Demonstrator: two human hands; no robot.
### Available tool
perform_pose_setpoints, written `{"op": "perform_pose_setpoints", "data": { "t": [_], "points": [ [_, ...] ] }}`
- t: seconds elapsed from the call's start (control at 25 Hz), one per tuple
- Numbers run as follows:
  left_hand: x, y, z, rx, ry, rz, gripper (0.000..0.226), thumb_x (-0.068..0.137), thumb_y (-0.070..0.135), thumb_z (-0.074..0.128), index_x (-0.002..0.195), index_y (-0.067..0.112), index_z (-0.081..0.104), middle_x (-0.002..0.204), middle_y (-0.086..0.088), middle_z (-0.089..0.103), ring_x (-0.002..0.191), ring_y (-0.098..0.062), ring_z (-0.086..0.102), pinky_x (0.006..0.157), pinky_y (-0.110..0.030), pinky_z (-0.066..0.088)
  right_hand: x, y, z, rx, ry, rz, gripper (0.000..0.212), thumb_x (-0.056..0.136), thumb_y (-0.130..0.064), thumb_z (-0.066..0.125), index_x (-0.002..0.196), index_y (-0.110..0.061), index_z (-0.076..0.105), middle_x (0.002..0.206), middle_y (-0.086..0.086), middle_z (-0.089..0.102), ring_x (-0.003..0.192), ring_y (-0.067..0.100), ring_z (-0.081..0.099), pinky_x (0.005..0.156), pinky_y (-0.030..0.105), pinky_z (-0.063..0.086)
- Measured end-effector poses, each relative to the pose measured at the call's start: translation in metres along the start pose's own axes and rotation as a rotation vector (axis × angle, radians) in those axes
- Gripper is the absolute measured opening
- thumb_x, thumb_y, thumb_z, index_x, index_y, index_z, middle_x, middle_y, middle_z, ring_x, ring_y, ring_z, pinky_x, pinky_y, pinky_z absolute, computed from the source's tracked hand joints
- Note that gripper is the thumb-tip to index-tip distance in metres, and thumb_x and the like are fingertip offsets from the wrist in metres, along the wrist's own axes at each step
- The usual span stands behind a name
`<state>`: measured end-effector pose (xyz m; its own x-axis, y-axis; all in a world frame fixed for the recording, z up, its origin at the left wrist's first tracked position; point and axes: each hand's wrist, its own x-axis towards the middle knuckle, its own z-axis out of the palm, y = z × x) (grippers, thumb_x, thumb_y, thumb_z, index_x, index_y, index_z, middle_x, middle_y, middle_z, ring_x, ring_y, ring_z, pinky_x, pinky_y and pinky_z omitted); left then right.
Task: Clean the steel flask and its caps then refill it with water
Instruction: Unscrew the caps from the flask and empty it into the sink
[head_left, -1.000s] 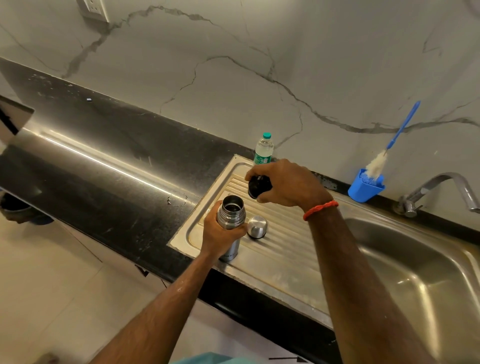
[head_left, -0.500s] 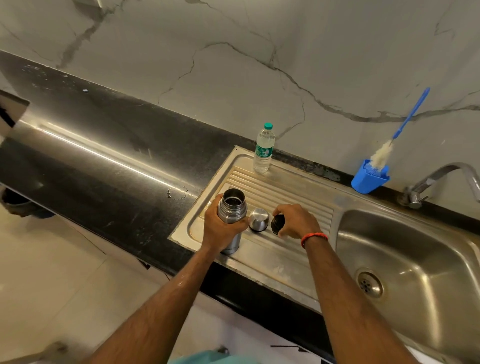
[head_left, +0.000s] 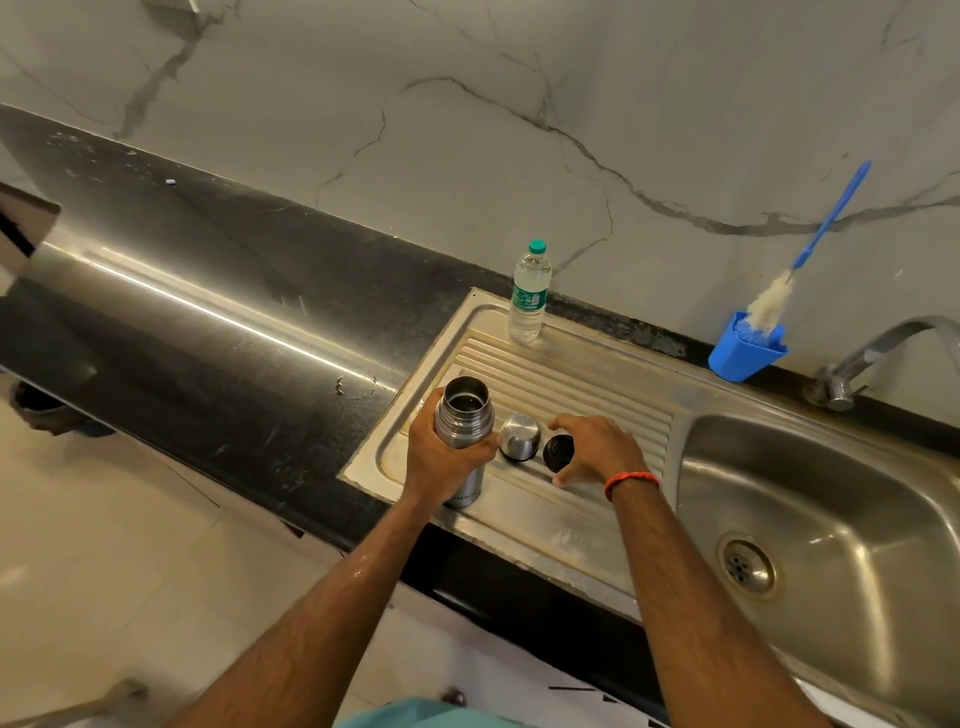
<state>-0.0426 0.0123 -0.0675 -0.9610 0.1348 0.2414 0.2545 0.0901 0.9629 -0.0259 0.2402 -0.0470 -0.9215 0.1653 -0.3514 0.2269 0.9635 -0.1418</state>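
Note:
The steel flask (head_left: 464, 415) stands upright and uncapped on the ribbed drainboard (head_left: 582, 379). My left hand (head_left: 441, 460) grips its body. Just to its right the steel outer cap (head_left: 519, 437) sits upside down on the drainboard. The black inner cap (head_left: 558, 452) lies beside that, with the fingers and thumb of my right hand (head_left: 597, 449) curled round it at the drainboard surface.
A clear water bottle (head_left: 529, 293) with a green cap stands at the drainboard's back edge. A blue holder (head_left: 745, 351) with a bottle brush (head_left: 810, 244) sits by the wall. The tap (head_left: 878, 353) and sink basin (head_left: 831, 519) lie to the right. Black counter (head_left: 208, 332) stretches left.
My right hand brought the black inner cap down from above the flask to the drainboard beside the steel cap. The left hand kept its grip on the flask.

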Motion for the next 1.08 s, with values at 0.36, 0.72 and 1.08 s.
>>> {"op": "perform_pose_setpoints", "data": {
  "t": [0.36, 0.72, 1.08],
  "points": [
    [-0.012, 0.001, -0.009, 0.291, 0.031, 0.034, 0.079, 0.062, 0.061, 0.085, 0.126, 0.037, 0.045, 0.117, 0.011, 0.058, 0.108, -0.003, 0.058, 0.090, -0.029, 0.054, -0.010, -0.049, -0.026, 0.431, 0.037, -0.291, 0.087, 0.071, -0.025, 0.089, 0.144, -0.034, 0.042, 0.141, 0.002, 0.055, 0.120, 0.021, 0.058, 0.095, 0.036, 0.052],
    [-0.008, 0.010, -0.014, 0.302, 0.097, -0.017, 0.082, 0.051, 0.054, 0.095, 0.119, 0.021, 0.061, 0.108, 0.007, 0.071, 0.098, -0.006, 0.067, 0.084, -0.041, 0.060, -0.021, -0.076, -0.004, 0.563, 0.004, -0.427, 0.075, 0.065, -0.032, 0.092, 0.131, -0.025, 0.057, 0.124, 0.000, 0.068, 0.112, 0.018, 0.061, 0.099, 0.043, 0.052],
    [0.002, 0.069, 0.010, 0.129, 0.016, 0.063, 0.072, 0.048, 0.053, 0.096, 0.108, 0.027, 0.066, 0.097, 0.010, 0.073, 0.088, -0.013, 0.070, 0.075, -0.041, 0.062, -0.052, -0.053, -0.033, 0.779, 0.168, -0.491, 0.083, 0.069, -0.024, 0.089, 0.139, -0.022, 0.044, 0.123, -0.002, 0.066, 0.108, 0.014, 0.065, 0.094, 0.031, 0.055]
  ]
}}
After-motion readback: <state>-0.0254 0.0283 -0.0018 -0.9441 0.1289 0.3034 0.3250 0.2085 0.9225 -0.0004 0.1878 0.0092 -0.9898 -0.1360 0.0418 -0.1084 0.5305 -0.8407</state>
